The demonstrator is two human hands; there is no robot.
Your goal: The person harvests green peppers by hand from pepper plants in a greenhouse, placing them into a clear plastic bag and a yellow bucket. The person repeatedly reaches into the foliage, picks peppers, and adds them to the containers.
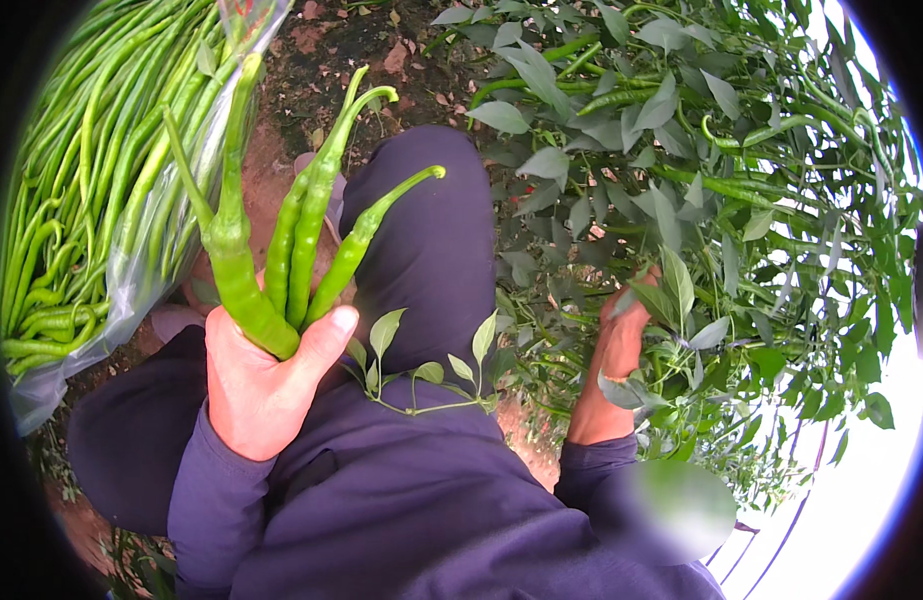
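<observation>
My left hand [263,382] is closed around several long green chili peppers [304,232], their stem ends pointing up and away from me. My right hand [628,315] reaches into the leafy pepper plants [581,142]; leaves cover its fingers, so whether they grip anything is hidden. More green chilies [731,187] hang among the leaves beyond and to the right of that hand. Left of my left hand, a clear plastic bag [143,266] holds a large heap of picked green chilies [101,127].
Bare reddish soil [311,45] with scattered dry leaves runs between the bag and the plants. My bent knee [424,225] in dark trousers rises in the middle. A thin leafy pepper shoot [413,410] lies across my lap. Thin dark lines [780,536] run at the lower right.
</observation>
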